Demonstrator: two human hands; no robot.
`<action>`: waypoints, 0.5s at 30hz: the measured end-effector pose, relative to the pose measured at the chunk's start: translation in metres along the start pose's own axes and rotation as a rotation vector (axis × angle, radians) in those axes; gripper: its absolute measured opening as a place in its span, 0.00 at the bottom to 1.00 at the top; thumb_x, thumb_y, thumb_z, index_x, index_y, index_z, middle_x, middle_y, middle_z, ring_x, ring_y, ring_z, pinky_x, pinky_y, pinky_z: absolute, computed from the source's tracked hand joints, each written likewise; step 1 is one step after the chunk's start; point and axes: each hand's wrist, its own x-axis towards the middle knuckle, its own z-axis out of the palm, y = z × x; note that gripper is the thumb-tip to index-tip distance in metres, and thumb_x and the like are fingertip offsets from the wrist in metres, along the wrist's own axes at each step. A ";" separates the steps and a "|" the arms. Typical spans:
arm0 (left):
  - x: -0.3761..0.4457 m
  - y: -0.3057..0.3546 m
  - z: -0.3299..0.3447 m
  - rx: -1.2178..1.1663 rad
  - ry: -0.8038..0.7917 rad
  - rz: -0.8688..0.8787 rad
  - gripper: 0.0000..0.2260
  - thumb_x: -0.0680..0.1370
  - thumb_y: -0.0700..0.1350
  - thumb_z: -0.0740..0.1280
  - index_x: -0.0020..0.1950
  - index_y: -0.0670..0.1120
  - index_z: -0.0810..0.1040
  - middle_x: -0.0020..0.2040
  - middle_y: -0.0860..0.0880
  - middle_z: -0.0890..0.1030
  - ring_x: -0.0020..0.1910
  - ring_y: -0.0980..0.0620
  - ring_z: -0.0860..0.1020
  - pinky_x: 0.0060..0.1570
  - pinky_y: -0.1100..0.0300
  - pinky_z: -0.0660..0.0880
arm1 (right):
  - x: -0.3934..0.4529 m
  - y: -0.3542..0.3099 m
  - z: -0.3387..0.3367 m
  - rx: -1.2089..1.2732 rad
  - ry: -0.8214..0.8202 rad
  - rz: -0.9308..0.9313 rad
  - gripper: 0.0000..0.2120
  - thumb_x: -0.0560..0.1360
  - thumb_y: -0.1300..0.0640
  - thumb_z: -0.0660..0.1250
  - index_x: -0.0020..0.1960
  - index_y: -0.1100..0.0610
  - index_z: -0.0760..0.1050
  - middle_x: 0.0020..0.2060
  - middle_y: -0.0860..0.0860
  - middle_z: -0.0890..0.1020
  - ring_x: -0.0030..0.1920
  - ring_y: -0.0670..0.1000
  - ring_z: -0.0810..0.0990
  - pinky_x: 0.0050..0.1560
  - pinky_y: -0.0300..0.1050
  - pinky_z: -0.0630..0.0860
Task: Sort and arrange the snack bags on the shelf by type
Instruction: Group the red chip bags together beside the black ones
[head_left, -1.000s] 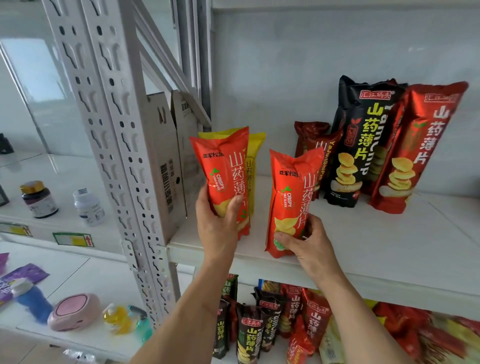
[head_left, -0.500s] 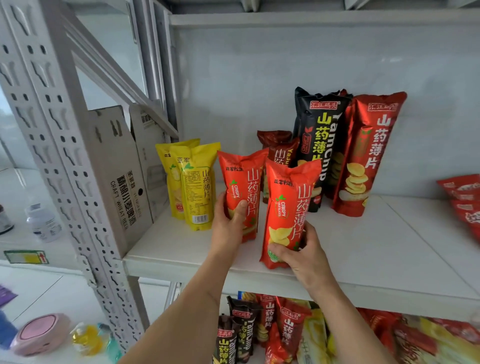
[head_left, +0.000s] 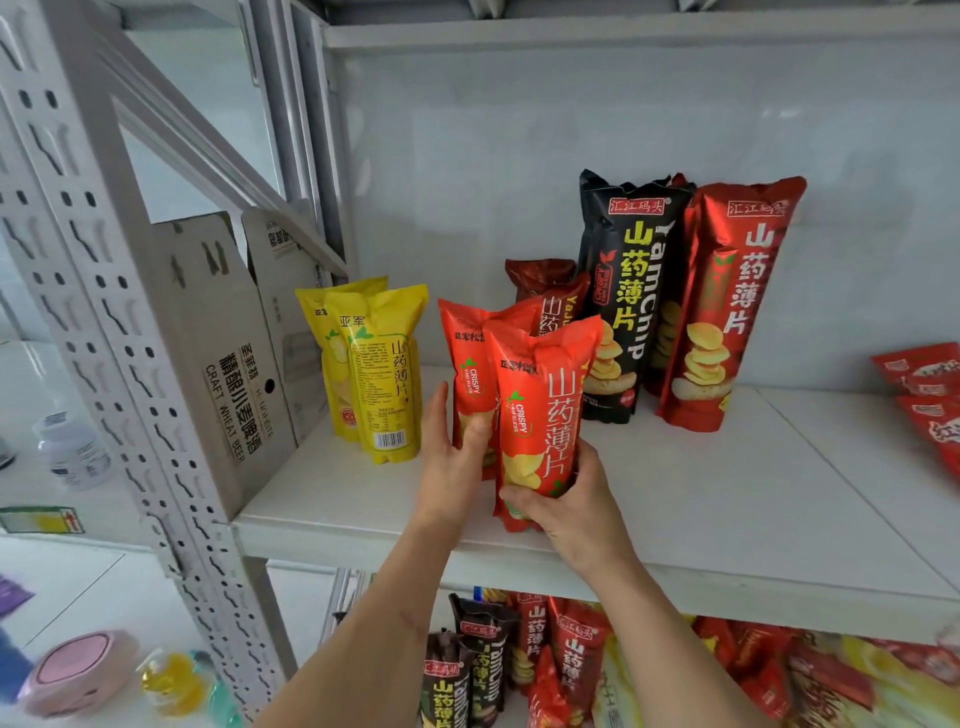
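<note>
Two orange-red yam chip bags stand upright on the white shelf (head_left: 727, 499), one in front of the other. My left hand (head_left: 449, 457) grips the rear orange bag (head_left: 467, 374) low on its side. My right hand (head_left: 571, 514) holds the front orange bag (head_left: 545, 410) at its base. Left of them stand two yellow bags (head_left: 387, 374). Behind are a dark red bag (head_left: 545, 283), a tall black bag (head_left: 628, 291) and a tall red bag (head_left: 727, 306).
A grey cardboard box (head_left: 228, 353) stands at the shelf's left end against the perforated upright (head_left: 104, 291). More red bags (head_left: 924, 395) lie at the right edge. The lower shelf holds several mixed bags (head_left: 519, 660). Bottles and a pink case (head_left: 72, 670) sit on the counter at left.
Both hands have brought the two orange bags together, the right one now in front of the left one. The view has shifted right, uncovering the yellow bags.
</note>
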 end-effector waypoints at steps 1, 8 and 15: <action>-0.003 -0.001 0.000 0.042 0.000 0.053 0.46 0.63 0.78 0.65 0.76 0.59 0.60 0.72 0.62 0.65 0.74 0.57 0.66 0.72 0.47 0.68 | 0.001 0.001 0.002 -0.011 0.009 0.001 0.36 0.60 0.45 0.82 0.62 0.40 0.65 0.55 0.42 0.79 0.49 0.38 0.81 0.40 0.36 0.80; -0.002 0.000 0.007 0.206 -0.043 0.144 0.49 0.62 0.72 0.75 0.77 0.56 0.61 0.70 0.50 0.71 0.70 0.48 0.72 0.65 0.41 0.74 | 0.015 0.005 0.012 -0.060 -0.008 -0.030 0.36 0.58 0.41 0.80 0.62 0.36 0.68 0.57 0.47 0.79 0.50 0.47 0.83 0.44 0.49 0.84; 0.002 -0.002 0.004 0.122 -0.065 0.102 0.45 0.61 0.68 0.78 0.73 0.58 0.64 0.69 0.51 0.72 0.67 0.52 0.76 0.62 0.45 0.78 | 0.009 0.005 -0.014 -0.074 -0.229 0.017 0.27 0.68 0.51 0.77 0.57 0.32 0.67 0.50 0.32 0.80 0.53 0.36 0.80 0.46 0.28 0.74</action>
